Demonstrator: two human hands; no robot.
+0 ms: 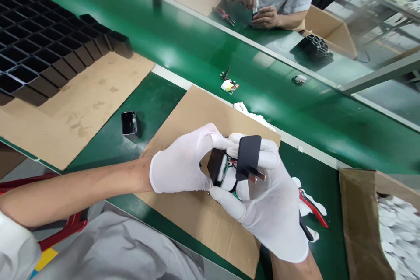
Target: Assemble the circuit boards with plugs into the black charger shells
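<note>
In white gloves, both my hands meet over a cardboard sheet (197,113). The fingers of my left hand (183,159) are wrapped round a black plastic housing (215,165). My right hand (272,210) grips a black plug cover (248,155) with metal prongs pointing toward me. Between the two parts a green circuit board (225,169) with wires and white material shows, partly inside the housing. My right thumb presses near the housing's lower edge; the fingers hide much of the board.
Rows of black housings (42,48) stand on cardboard at left. One filled housing (130,124) sits nearer. Red-handled pliers (313,210) lie right, beside a box (359,223) of white pieces. A small circuit board (230,86) rests on the green belt. Opposite, a person's hands (262,13) work.
</note>
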